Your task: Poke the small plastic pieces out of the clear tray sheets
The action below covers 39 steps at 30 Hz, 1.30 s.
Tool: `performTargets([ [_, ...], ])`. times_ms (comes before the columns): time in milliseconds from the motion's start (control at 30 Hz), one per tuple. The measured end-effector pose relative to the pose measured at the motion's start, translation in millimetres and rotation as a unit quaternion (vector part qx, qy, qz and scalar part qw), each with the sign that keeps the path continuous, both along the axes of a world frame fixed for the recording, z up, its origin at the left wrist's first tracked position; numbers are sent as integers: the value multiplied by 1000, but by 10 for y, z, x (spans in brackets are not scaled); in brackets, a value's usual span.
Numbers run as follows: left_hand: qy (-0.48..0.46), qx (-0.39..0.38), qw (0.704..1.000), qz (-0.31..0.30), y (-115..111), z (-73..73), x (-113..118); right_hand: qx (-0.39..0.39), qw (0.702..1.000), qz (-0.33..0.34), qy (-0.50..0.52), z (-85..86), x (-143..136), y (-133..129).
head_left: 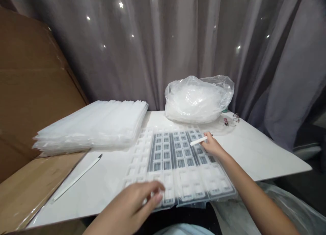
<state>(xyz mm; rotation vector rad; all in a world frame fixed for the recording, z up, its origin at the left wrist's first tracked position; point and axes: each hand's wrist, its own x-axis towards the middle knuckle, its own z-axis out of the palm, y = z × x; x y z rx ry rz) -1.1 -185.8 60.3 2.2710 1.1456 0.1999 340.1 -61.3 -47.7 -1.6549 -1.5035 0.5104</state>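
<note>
Here, right of centre, the person's right hand (212, 146) has its fingers closed around a white stick (198, 141), above the pocketed plastic (191, 177) spread mid-frame and lower centre on the white table (257, 150). And at lower centre, the left hand (139, 201), blurred, fingers curled towards the thumb; whether they grip anything, one cannot tell.

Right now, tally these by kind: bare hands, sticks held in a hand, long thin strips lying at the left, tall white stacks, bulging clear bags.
Hands: 2, left hand and right hand
Held: 1 white stick
Lying at left: 1 thin strip
Stacks: 1 white stack
Bags: 1 clear bag
Total: 6
</note>
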Motion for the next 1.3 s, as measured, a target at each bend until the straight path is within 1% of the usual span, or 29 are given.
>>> performTargets([
  [33, -8, 52, 998, 20, 134, 136, 194, 7, 1000, -7, -1, 34, -8, 112],
  [67, -6, 93, 995, 20, 301, 238, 392, 15, 1000, -18, -2, 71, -11, 230],
  [100, 4, 142, 990, 8, 497, 303, 589, 25, 999, -31, -2, 110, -8, 352],
  [133, 38, 191, 981, -7, 718, 327, 779, 37, 998, -49, -1, 148, 3, 475],
  [167, 90, 244, 966, -14, 957, 314, 959, 50, 996, -68, 0, 180, 20, 597],
  [200, 107, 262, 959, -15, 1203, 268, 1124, 63, 994, -88, 2, 205, 43, 714],
  [267, 129, 285, 950, -10, 1681, 114, 1405, 85, 988, -127, 3, 222, 93, 927],
  [333, 142, 314, 939, -2, 2098, -56, 1610, 97, 984, -152, -1, 212, 128, 1107],
  [400, 152, 338, 929, 0, 2455, -169, 1750, 100, 981, -165, -11, 217, 135, 1286],
  [433, 156, 347, 925, 2, 2626, -188, 1802, 100, 980, -170, -16, 243, 131, 1390],
  [467, 159, 355, 921, 8, 2804, -178, 1847, 99, 979, -179, -20, 291, 126, 1510],
  [533, 165, 366, 916, 27, 3195, -68, 1925, 99, 975, -200, -23, 458, 122, 1799],
  [633, 171, 369, 912, 56, 3822, 212, 2011, 108, 967, -229, -19, 773, 140, 2263],
  [667, 174, 366, 912, 60, 4003, 285, 2028, 112, 965, -236, -16, 842, 147, 2388],
  [700, 176, 362, 913, 62, 4151, 325, 2036, 117, 963, -242, -15, 871, 151, 2486],
  [733, 178, 359, 914, 63, 4258, 324, 2038, 125, 961, -246, -18, 854, 152, 2552],
  [767, 177, 359, 914, 64, 4320, 280, 2034, 136, 959, -247, -26, 792, 149, 2585],
  [833, 173, 363, 913, 66, 4323, 99, 2017, 165, 955, -241, -61, 572, 137, 2560],
  [900, 169, 370, 911, 64, 4219, -109, 2001, 184, 951, -229, -98, 330, 124, 2456],
  [933, 168, 372, 911, 60, 4155, -186, 1996, 185, 951, -224, -108, 237, 121, 2393],
  [967, 168, 371, 911, 56, 4095, -233, 1991, 182, 952, -220, -112, 175, 120, 2332],
  [1033, 168, 367, 914, 45, 3999, -237, 1981, 171, 955, -214, -110, 137, 130, 2222],
  [1100, 170, 362, 916, 29, 3906, -160, 1960, 160, 960, -204, -109, 175, 161, 2128],
  [1167, 169, 363, 916, 19, 3756, -82, 1920, 147, 965, -189, -110, 230, 214, 2039],
  [1233, 160, 374, 913, 27, 3511, -74, 1850, 132, 969, -175, -113, 270, 276, 1961],
  [1300, 149, 384, 910, 49, 3207, -165, 1739, 119, 972, -167, -116, 296, 323, 1919],
])
